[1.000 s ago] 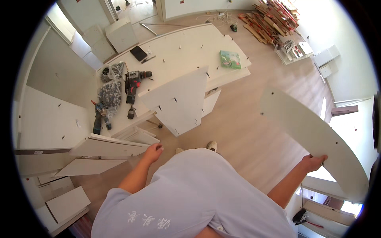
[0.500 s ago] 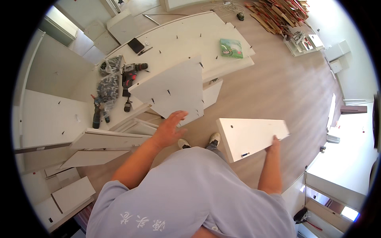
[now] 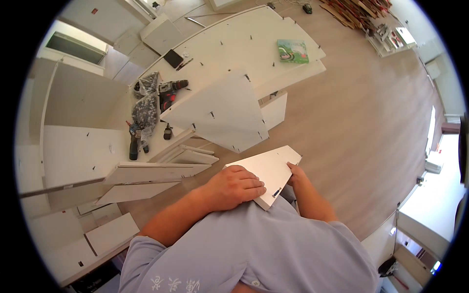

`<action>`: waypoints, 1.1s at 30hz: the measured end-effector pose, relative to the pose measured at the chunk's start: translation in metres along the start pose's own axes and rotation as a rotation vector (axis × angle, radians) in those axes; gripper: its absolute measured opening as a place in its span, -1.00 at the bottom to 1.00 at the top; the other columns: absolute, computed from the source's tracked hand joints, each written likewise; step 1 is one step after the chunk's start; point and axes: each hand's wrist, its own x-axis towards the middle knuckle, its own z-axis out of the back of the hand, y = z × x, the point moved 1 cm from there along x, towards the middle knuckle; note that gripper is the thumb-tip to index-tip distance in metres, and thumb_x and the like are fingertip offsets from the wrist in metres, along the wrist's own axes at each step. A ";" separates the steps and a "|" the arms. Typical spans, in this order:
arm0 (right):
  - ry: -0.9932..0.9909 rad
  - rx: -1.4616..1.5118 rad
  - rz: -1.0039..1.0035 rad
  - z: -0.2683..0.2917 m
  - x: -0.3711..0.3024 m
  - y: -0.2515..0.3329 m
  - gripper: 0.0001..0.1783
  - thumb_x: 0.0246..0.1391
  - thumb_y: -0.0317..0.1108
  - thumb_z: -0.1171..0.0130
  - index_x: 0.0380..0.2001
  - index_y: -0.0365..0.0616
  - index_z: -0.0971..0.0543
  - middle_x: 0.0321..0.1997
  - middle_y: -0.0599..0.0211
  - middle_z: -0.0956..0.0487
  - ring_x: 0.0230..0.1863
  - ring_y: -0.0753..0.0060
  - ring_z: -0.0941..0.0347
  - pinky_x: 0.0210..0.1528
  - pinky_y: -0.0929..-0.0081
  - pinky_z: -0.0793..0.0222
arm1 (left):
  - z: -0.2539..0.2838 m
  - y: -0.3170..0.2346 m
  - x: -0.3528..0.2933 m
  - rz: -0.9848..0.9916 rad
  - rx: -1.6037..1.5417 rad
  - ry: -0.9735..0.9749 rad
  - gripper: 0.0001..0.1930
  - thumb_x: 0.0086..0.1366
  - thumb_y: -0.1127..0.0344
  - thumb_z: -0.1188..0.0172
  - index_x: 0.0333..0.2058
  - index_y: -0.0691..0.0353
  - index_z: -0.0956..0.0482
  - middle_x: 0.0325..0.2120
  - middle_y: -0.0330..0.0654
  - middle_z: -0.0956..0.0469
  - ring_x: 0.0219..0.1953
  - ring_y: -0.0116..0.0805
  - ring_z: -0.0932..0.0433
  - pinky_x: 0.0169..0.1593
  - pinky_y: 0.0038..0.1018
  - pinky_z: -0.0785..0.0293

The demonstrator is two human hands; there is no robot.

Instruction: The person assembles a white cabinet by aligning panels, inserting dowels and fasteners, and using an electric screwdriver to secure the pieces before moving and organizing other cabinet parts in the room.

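The right hand [image 3: 295, 174] is clamped on the right edge of a white board [image 3: 269, 166], thumb on top and the other fingers out of sight underneath. The left hand [image 3: 234, 188] lies across the board's left end with its fingers close together, their tips on the top face; its thumb is hidden, so I cannot tell whether it grips or only rests there. The board is held tilted in front of the belly, above the floor [image 3: 371, 107], its near corner against or just beside the grey shirt [image 3: 264, 244]. A dark screw [image 3: 277, 192] shows near that corner.

Just beyond the board, a larger panel [image 3: 224, 110] dotted with dark pegs lies at an angle, overlapping the front of a long white worktop [image 3: 244, 46]. On the worktop's left side are a drill [image 3: 167, 95], a clear bag of small parts [image 3: 145, 111] and a second power tool [image 3: 134, 145]. Farther back lie a black phone-like slab [image 3: 173, 59] and, on the right, a green box [image 3: 292, 51]. More white boards [image 3: 156, 173] lean left of the hands, and a pile of wood strips [image 3: 356, 12] lies at the far right.
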 end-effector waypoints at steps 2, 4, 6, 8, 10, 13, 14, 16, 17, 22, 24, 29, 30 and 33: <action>-0.010 -0.024 0.003 -0.009 -0.007 -0.016 -0.56 0.43 -0.33 -0.02 0.25 -0.39 -0.35 0.21 -0.12 -0.54 0.13 -0.04 -0.59 0.20 -0.02 -0.58 | -0.006 0.004 0.006 -0.028 0.001 0.022 -0.79 0.27 0.31 -0.13 -0.17 0.05 -0.68 -0.14 -0.33 -0.72 -0.05 -0.39 -0.66 0.05 -0.38 -0.46; -0.004 -0.031 0.001 -0.012 -0.009 -0.027 -0.55 0.42 -0.28 -0.07 0.22 -0.36 -0.39 0.18 -0.07 -0.57 0.11 -0.01 -0.61 0.19 0.00 -0.58 | -0.011 0.008 0.014 -0.063 0.025 0.065 -0.78 0.28 0.32 -0.12 -0.15 0.05 -0.69 -0.14 -0.33 -0.72 -0.04 -0.40 -0.66 0.02 -0.39 -0.46; -0.039 -0.113 0.003 -0.021 -0.022 -0.033 -0.56 0.42 -0.26 -0.08 0.21 -0.32 -0.41 0.16 -0.03 -0.59 0.11 0.00 -0.60 0.19 0.01 -0.57 | -0.025 0.019 0.018 -0.079 0.016 0.082 -0.78 0.27 0.32 -0.13 -0.16 0.04 -0.69 -0.15 -0.35 -0.73 -0.06 -0.41 -0.66 -0.02 -0.41 -0.44; -0.153 -0.240 0.063 -0.062 -0.074 -0.038 -0.58 0.41 -0.23 -0.12 0.19 -0.25 -0.45 0.12 0.03 -0.63 0.11 0.02 -0.61 0.16 0.00 -0.58 | -0.044 0.033 0.019 -0.088 0.021 0.101 -0.79 0.26 0.33 -0.13 -0.17 0.02 -0.68 -0.15 -0.36 -0.73 -0.06 -0.43 -0.66 -0.03 -0.42 -0.42; -0.139 -0.180 0.019 -0.073 -0.093 -0.044 -0.60 0.40 -0.22 -0.13 0.16 -0.23 -0.47 0.10 0.06 -0.64 0.07 0.03 -0.62 0.12 0.01 -0.59 | -0.057 0.044 0.022 -0.098 0.036 0.130 -0.80 0.26 0.33 -0.13 -0.18 0.00 -0.67 -0.16 -0.38 -0.72 -0.07 -0.45 -0.65 -0.02 -0.42 -0.40; 0.021 -0.138 0.046 -0.050 -0.079 -0.053 -0.60 0.32 -0.17 -0.24 0.05 -0.26 -0.54 -0.03 0.20 -0.67 -0.04 0.16 -0.61 0.10 0.13 -0.54 | -0.083 0.061 0.027 -0.106 0.074 0.202 -0.82 0.24 0.34 -0.13 -0.23 -0.02 -0.66 -0.19 -0.41 -0.72 -0.09 -0.47 -0.64 -0.01 -0.40 -0.35; 0.011 -0.174 0.077 -0.049 -0.081 -0.055 -0.61 0.32 -0.17 -0.23 0.04 -0.24 -0.54 -0.04 0.22 -0.67 -0.04 0.18 -0.60 0.08 0.15 -0.54 | -0.094 0.068 0.028 -0.111 0.078 0.201 -0.82 0.23 0.35 -0.13 -0.24 -0.02 -0.66 -0.21 -0.42 -0.71 -0.10 -0.47 -0.64 0.00 -0.39 -0.35; -0.046 -0.299 0.136 -0.052 -0.103 -0.055 -0.62 0.32 -0.16 -0.22 0.04 -0.19 -0.55 -0.05 0.25 -0.65 -0.04 0.24 -0.59 0.04 0.21 -0.54 | -0.114 0.078 0.028 -0.112 0.083 0.196 -0.83 0.21 0.35 -0.13 -0.26 -0.02 -0.66 -0.25 -0.43 -0.70 -0.13 -0.46 -0.63 0.00 -0.37 -0.33; -0.095 -0.391 0.163 -0.058 -0.131 -0.051 -0.63 0.33 -0.16 -0.21 0.05 -0.17 -0.55 -0.05 0.27 -0.65 -0.04 0.28 -0.59 0.03 0.26 -0.53 | -0.123 0.083 0.031 -0.114 0.095 0.206 -0.82 0.19 0.36 -0.14 -0.26 -0.03 -0.66 -0.27 -0.44 -0.70 -0.15 -0.45 -0.62 0.00 -0.37 -0.33; -0.290 -0.761 0.725 -0.049 -0.185 -0.027 -0.51 0.29 -0.15 -0.22 0.23 -0.04 -0.49 0.03 0.30 -0.63 0.05 0.33 -0.56 0.04 0.37 -0.46 | -0.160 0.110 0.042 -0.115 0.107 0.222 -0.77 0.11 0.37 -0.17 -0.25 -0.06 -0.67 -0.32 -0.45 -0.67 -0.18 -0.44 -0.61 -0.01 -0.38 -0.32; -0.261 -1.162 1.190 -0.070 -0.216 -0.015 -0.43 0.23 -0.12 -0.28 0.25 -0.07 -0.47 0.06 0.25 -0.64 0.03 0.21 -0.57 0.06 0.30 -0.47 | -0.162 0.110 0.045 -0.110 0.089 0.268 -0.77 0.12 0.36 -0.16 -0.25 -0.07 -0.67 -0.31 -0.44 -0.66 -0.15 -0.44 -0.61 0.00 -0.38 -0.33; -0.092 -2.012 1.117 -0.143 -0.266 -0.016 -0.32 0.13 -0.12 -0.34 0.29 -0.07 -0.42 0.13 0.13 -0.62 0.06 -0.01 -0.57 0.09 0.12 -0.50 | -0.169 0.096 0.047 -0.080 0.087 0.251 -0.80 0.15 0.29 -0.19 -0.23 -0.06 -0.68 -0.27 -0.41 -0.64 -0.07 -0.40 -0.58 0.09 -0.31 -0.37; -0.131 -2.072 0.986 -0.155 -0.265 -0.022 -0.34 0.13 -0.12 -0.33 0.27 -0.05 -0.43 0.11 0.13 -0.63 0.05 -0.03 -0.57 0.07 0.10 -0.51 | -0.163 0.098 0.047 -0.063 0.093 0.208 -0.78 0.14 0.26 -0.21 -0.21 -0.05 -0.68 -0.25 -0.39 -0.64 -0.05 -0.37 -0.58 0.12 -0.30 -0.37; -0.233 -2.200 0.789 -0.149 -0.240 -0.023 -0.44 0.12 -0.13 -0.32 0.18 0.01 -0.48 0.01 0.13 -0.66 0.02 -0.05 -0.58 0.02 0.07 -0.52 | -0.123 0.117 0.031 0.009 0.084 -0.044 -0.69 0.10 0.22 -0.32 -0.13 0.00 -0.70 -0.15 -0.30 -0.65 0.04 -0.24 -0.56 0.21 -0.23 -0.36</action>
